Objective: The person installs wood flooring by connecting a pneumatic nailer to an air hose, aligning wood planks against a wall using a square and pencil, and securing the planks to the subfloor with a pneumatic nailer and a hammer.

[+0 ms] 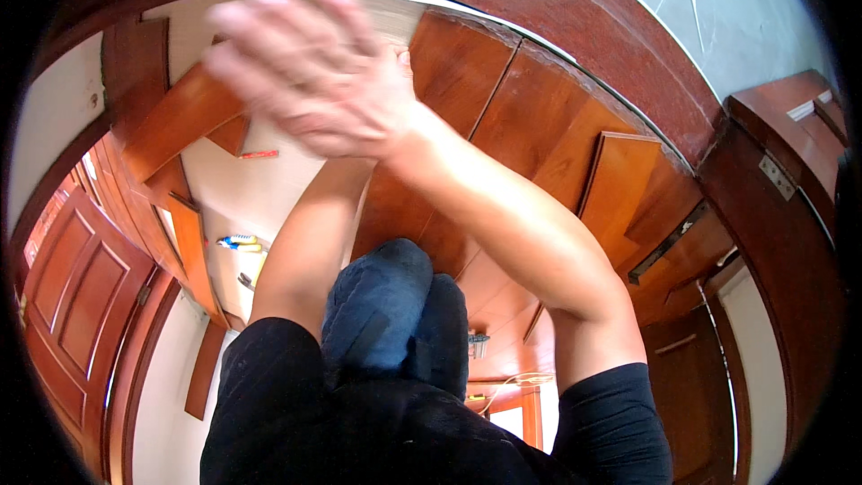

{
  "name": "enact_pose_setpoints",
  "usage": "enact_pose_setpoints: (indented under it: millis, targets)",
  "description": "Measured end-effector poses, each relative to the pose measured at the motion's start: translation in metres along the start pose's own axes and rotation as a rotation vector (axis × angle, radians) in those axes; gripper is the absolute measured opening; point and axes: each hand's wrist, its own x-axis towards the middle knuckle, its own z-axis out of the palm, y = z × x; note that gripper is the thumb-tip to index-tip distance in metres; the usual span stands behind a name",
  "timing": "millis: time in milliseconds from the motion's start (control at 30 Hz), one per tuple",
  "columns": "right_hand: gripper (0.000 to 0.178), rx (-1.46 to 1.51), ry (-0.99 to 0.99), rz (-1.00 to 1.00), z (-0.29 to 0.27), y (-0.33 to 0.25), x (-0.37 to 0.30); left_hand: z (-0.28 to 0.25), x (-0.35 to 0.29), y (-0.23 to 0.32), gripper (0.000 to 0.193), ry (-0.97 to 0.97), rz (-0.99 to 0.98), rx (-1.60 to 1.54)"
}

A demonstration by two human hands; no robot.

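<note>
Head cam, looking down: both forearms rise from lower edge and meet at top centre, right hand [305,72] laid flat over the left, fingers spread, motion-blurred; left hand mostly hidden beneath, its grip can't be told. Hands press at the edge of a reddish-brown floor plank [467,81], touching it where laid boards meet pale underlay [242,189]. Loose plank [175,121] lies just left of hands. Blue-yellow tool [238,242] rests on underlay, well apart, lower left.

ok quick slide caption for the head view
Blurred right hand crossed over the left forearm, above reddish-brown floorboards.
</note>
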Motion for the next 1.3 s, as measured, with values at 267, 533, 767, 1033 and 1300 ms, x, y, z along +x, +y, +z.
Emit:
enact_pose_setpoints:
  millis: [267, 533, 767, 1033, 1300]
  targets:
    - [0.056, -0.06, -0.333, 0.086, -0.001, 0.09, -0.103, 0.027, 0.018, -0.004, 0.032, 0.282, 0.159, -0.256]
    - [0.065, 0.049, -0.511, 0.204, -0.054, 0.1, -0.108, 0.022, 0.014, -0.009, 0.017, 0.174, 0.149, -0.179]
    - [0.05, -0.097, -0.771, 0.079, -0.091, 0.111, -0.144, 0.01, 0.018, -0.005, 0.012, 0.216, 0.157, -0.172]
    - [0.044, -0.008, -0.699, 0.105, -0.09, 0.11, -0.144, -0.007, 0.056, -0.046, 0.019, 0.094, 0.407, -0.653]
    - [0.04, -0.059, -0.672, 0.087, -0.091, 0.117, -0.152, 0.012, 0.043, -0.009, 0.011, 0.077, 0.489, -0.522]
